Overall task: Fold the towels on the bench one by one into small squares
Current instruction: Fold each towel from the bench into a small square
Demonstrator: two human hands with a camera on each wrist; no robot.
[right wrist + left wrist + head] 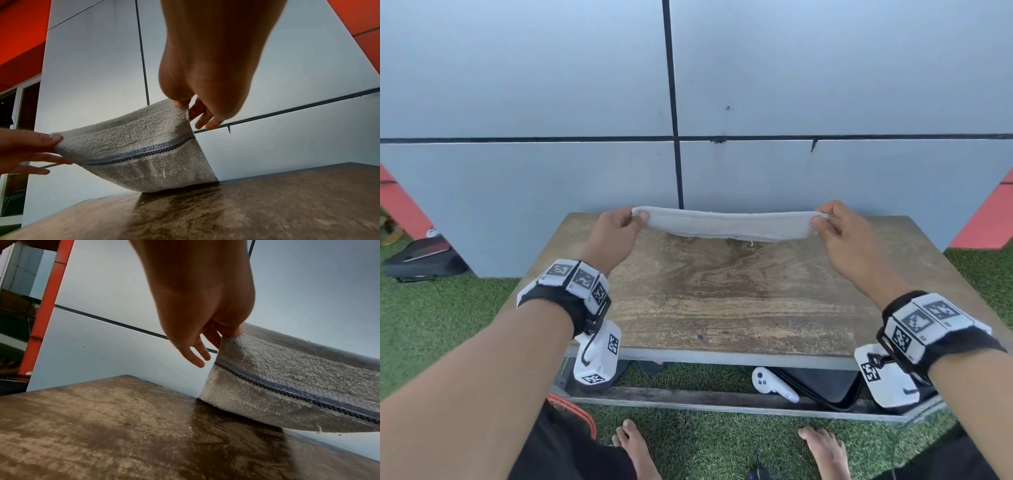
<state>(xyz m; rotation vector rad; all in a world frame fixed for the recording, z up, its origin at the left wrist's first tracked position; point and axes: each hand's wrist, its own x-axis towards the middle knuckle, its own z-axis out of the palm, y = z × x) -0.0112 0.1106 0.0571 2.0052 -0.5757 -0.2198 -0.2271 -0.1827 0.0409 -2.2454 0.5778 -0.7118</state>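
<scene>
Towel (726,224) — pinched by both hands — above worn wooden bench (739,301), grey panelled wall (551,85) behind.

I see one pale grey terry towel (726,224) stretched left to right over the far edge of the worn wooden bench (722,301). It is held up by its two top corners and hangs in a shallow sag, its lower edge touching the benchtop. A blue woven band with black-and-white checks crosses it lengthwise.
</scene>
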